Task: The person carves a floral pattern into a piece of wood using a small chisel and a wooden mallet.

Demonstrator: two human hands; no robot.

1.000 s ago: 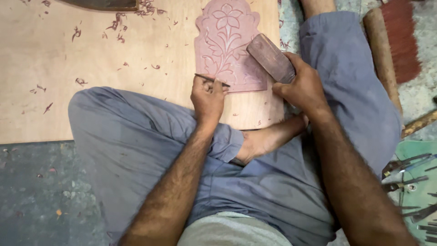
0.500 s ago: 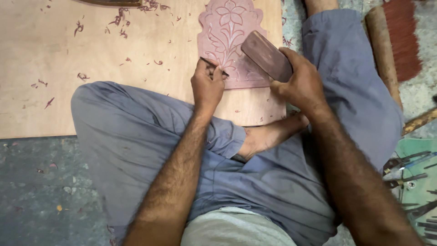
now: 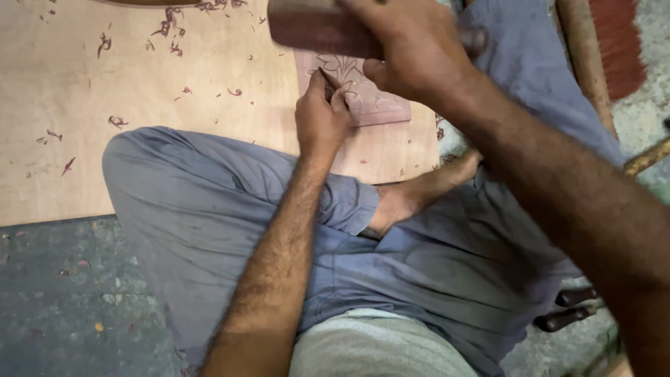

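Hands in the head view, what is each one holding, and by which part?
The left hand grips a thin chisel by its shaft, tip on the carved panel. The right hand holds a wooden mallet block around one end.

The right hand [image 3: 408, 49] has gone up. Before, it held the wooden mallet [image 3: 321, 28] low, just beside the carved panel [image 3: 366, 98]. Now the mallet is lifted above the panel and covers its top part, so less of the flower carving shows. The left hand [image 3: 321, 119] has moved a little up onto the panel's lower part, with the thin chisel [image 3: 328, 78] leaning on the carving. Everything looks bigger and closer now.
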